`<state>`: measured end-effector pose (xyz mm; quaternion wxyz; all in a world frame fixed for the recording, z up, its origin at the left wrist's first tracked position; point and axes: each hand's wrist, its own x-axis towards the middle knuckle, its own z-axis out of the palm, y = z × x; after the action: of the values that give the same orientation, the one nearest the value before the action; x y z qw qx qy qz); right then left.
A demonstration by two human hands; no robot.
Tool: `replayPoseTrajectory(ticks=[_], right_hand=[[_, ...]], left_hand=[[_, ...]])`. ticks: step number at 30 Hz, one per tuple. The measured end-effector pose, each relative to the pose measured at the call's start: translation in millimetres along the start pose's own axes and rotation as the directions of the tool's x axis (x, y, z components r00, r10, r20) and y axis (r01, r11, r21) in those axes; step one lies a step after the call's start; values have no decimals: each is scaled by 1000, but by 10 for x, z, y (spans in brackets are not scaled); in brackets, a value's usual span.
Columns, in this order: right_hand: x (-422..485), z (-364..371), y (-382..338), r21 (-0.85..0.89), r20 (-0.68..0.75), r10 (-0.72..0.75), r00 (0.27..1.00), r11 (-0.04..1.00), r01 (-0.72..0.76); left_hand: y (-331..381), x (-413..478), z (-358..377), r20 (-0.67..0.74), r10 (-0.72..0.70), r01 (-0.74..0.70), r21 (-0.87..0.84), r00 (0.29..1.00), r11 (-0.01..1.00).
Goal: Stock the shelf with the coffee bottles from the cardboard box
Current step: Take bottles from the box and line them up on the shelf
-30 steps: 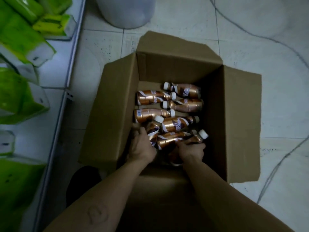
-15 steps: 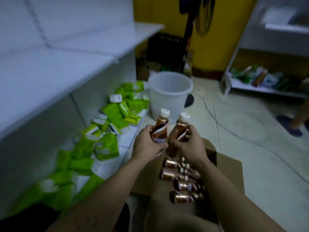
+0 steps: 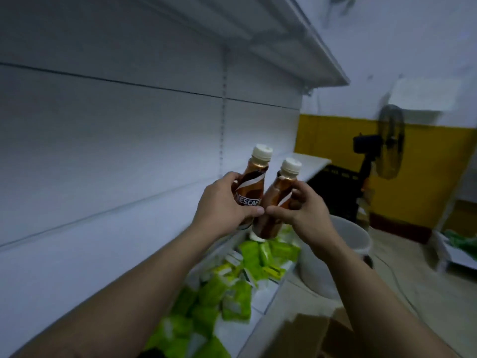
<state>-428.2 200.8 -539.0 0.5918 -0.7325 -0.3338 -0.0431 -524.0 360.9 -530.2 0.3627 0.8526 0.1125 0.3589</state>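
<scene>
My left hand grips a brown coffee bottle with a white cap and a Nescafe label, held upright and slightly tilted. My right hand grips a second brown coffee bottle, touching the first at their sides. Both bottles hang in the air in front of the white shelf, about level with its bare board. Only a flap of the cardboard box shows at the bottom edge; its inside is hidden.
Green packets lie piled on the lowest shelf board below my hands. A white bucket stands on the floor to the right. A higher shelf juts out overhead. A black fan stands by the yellow wall.
Both hands closed on bottles in the box, lifted them out and raised them up to shelf height. My view swung from the box up to the shelf.
</scene>
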Motion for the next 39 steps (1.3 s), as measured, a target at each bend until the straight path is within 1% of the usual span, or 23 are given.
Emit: replayPoseTrajectory(ticks=[2,5,9,11,14,16,20,23,24,26,28,31,34,37,39], right_hand=[[145,305,-143,31,53,-40,998,999,38],[324,839,-337,87,174,-99,980,993,85],[402,1627,-584,210,328,-145,934,975,77],[316,2050,-736,234,417,-187,889,968,94],[78,2606,-992,237,555,-272,786,958,164],[-91,2887,-1176,260,609,-310,730,948,185],[-438,3299,-1530,270,700,-341,628,940,211],[-693,3556,-1724,255,741,-348,574,937,238],[-769,3637,-1748,248,748,-343,568,939,240],[-872,3799,-1788,238,741,-333,582,942,236],[-901,3937,-1848,227,728,-331,601,943,244],[-886,4113,-1929,218,726,-339,598,938,268],[-909,4277,-2013,208,737,-346,580,933,293],[-922,4445,-2148,185,765,-349,542,924,334],[-996,4525,-2161,190,766,-348,540,926,328]], left_hand=[[-60,43,-376,-28,-10,12,72,1000,997],[-242,42,-943,-84,-48,64,195,995,979],[-529,-196,-1606,-214,-151,206,264,965,942],[-642,-430,-1919,-302,-207,297,290,930,910],[-754,-868,-2345,-430,-269,426,329,862,843],[-786,-1176,-2589,-502,-301,505,339,811,794],[-804,-1735,-2999,-596,-373,645,342,711,683],[-889,-2019,-3227,-655,-395,717,338,644,610],[-942,-2084,-3281,-674,-392,725,318,627,611],[-1046,-2150,-3383,-702,-384,721,264,599,641],[-1151,-2169,-3463,-700,-384,709,247,602,661],[-1302,-2163,-3544,-688,-375,691,255,621,676],[-1336,-2189,-3629,-674,-371,684,277,639,675],[-1323,-2243,-3711,-679,-356,680,289,642,674],[-1309,-2285,-3710,-702,-328,698,331,632,635]])
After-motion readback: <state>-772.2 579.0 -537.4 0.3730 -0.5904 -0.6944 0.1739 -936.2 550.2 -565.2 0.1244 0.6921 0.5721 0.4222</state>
